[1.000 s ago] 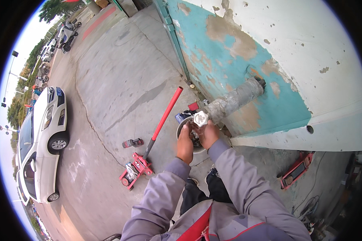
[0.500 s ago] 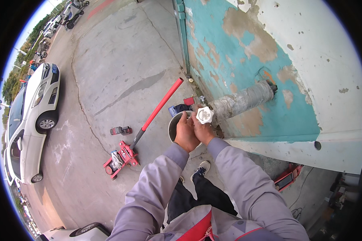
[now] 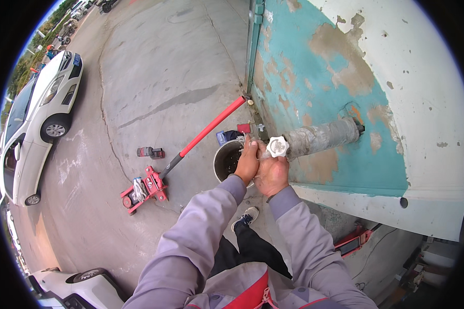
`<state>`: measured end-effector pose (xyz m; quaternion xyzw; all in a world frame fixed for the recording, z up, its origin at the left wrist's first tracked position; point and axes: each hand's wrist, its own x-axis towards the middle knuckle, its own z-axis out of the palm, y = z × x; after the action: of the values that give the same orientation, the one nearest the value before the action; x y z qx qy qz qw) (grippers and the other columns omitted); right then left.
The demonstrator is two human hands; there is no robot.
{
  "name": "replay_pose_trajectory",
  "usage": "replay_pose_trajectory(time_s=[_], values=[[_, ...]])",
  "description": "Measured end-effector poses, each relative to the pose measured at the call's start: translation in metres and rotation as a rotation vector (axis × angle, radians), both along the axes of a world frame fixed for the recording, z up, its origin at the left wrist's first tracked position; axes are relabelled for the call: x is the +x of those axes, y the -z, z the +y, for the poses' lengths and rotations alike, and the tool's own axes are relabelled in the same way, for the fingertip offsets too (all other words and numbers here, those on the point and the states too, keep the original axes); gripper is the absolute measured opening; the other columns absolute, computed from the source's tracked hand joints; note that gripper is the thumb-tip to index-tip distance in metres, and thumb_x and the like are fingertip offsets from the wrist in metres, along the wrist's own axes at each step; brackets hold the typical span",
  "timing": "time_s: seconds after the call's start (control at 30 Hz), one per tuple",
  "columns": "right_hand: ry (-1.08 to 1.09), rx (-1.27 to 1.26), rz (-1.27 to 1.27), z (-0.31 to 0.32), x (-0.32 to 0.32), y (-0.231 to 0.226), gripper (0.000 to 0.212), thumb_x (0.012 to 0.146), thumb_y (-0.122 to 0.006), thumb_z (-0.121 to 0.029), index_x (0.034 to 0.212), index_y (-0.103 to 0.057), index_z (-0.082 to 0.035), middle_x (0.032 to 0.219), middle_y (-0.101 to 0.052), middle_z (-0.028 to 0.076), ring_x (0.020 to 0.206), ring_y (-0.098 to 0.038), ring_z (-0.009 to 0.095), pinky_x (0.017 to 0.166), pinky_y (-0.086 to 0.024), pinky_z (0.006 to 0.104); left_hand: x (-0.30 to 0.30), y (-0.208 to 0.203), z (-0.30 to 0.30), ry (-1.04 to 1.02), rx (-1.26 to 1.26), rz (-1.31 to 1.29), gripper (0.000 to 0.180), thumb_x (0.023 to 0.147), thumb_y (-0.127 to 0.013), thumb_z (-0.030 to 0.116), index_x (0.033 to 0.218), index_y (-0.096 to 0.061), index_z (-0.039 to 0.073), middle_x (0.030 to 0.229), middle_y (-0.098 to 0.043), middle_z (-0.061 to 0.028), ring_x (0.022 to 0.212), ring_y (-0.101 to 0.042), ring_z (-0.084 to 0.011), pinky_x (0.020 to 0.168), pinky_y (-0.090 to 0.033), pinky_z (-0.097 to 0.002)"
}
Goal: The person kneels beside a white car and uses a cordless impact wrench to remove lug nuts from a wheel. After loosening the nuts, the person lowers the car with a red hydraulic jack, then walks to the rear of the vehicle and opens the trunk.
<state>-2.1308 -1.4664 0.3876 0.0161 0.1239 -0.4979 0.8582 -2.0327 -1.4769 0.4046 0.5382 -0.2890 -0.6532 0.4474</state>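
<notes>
My left hand [image 3: 248, 164] is held with its fingers stretched out, and its palm side lies against my right hand [image 3: 272, 177]. Both are over the right side of a round bucket [image 3: 216, 164] with a pale rim and dark inside. A white star-shaped valve knob [image 3: 278, 147] sits just above my right hand and covers part of its fingers. The knob is at the near end of a thick pipe [image 3: 322, 138] wrapped in clear plastic, which comes out of the wall. A whitish shine lies on the right hand; I cannot tell whether it is water. Neither hand visibly holds anything.
A red floor jack [image 3: 152, 184] with a long red handle [image 3: 214, 126] stands left of the bucket, a power tool [image 3: 150, 153] beside it. A peeling turquoise wall [image 3: 288, 62] rises on the right. White cars [image 3: 33, 129] stand at the left.
My hands have come apart a little and shifted, with the right hand now lower under the knob and more of its back showing. More of the bucket's inside shows. The whole view has shifted slightly.
</notes>
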Motion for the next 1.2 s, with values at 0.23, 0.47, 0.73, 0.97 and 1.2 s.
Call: replay_pose_trajectory(time_s=[0.23, 0.47, 0.73, 0.97, 1.2], values=[[0.161, -0.128, 0.44, -0.021, -0.008, -0.003, 0.083, 0.099, -0.031, -0.051, 0.155, -0.017, 0.009, 0.163, -0.021, 0.025, 0.153, -0.019, 0.035, 0.127, -0.01, 0.0446, -0.002, 0.027, 0.024, 0.198, -0.353, -0.44, 0.07, 0.106, -0.037, 0.035, 0.156, -0.014, -0.008, 0.162, -0.019, -0.0311, 0.152, -0.01, -0.0472, 0.125, -0.008, -0.0431], [0.042, 0.044, 0.512, -0.009, 0.017, -0.007, 0.066, 0.106, -0.03, -0.052, 0.146, -0.046, -0.002, 0.146, -0.05, 0.009, 0.137, -0.044, 0.025, 0.116, -0.033, 0.0425, -0.007, 0.018, 0.011, 0.001, -0.055, -0.336, 0.061, 0.108, -0.033, 0.041, 0.157, -0.028, 0.005, 0.162, -0.029, -0.02, 0.148, -0.031, -0.0321, 0.118, -0.028, -0.0365], [-0.132, -0.223, 0.889, 0.018, 0.026, -0.001, 0.057, 0.11, -0.034, -0.04, 0.155, -0.033, -0.006, 0.156, -0.04, 0.011, 0.141, -0.04, 0.02, 0.115, -0.033, 0.032, 0.014, -0.007, -0.015, -0.238, 0.358, 0.561, 0.065, 0.106, -0.036, 0.053, 0.144, -0.042, 0.0, 0.14, -0.053, -0.0096, 0.124, -0.048, -0.0201, 0.11, -0.035, -0.0381], [-0.162, -0.175, 1.25, -0.045, 0.005, 0.008, 0.058, 0.109, -0.039, -0.042, 0.155, -0.034, -0.007, 0.152, -0.045, 0.01, 0.136, -0.045, 0.018, 0.112, -0.038, 0.032, 0.006, -0.026, 0.02, -0.068, -0.028, 1.096, 0.071, 0.106, -0.018, 0.056, 0.154, -0.033, 0.005, 0.153, -0.045, -0.0081, 0.138, -0.043, -0.0242, 0.119, -0.028, -0.0393], [-0.081, -0.032, 0.618, 0.015, 0.028, -0.035, 0.06, 0.108, -0.033, -0.045, 0.148, -0.042, -0.001, 0.148, -0.05, 0.011, 0.134, -0.049, 0.022, 0.113, -0.037, 0.0353, 0.007, 0.011, 0.0, -0.116, -0.022, -0.056, 0.064, 0.105, -0.043, 0.037, 0.152, -0.031, -0.005, 0.155, -0.035, -0.0267, 0.142, -0.038, -0.0319, 0.117, -0.028, -0.0346]])
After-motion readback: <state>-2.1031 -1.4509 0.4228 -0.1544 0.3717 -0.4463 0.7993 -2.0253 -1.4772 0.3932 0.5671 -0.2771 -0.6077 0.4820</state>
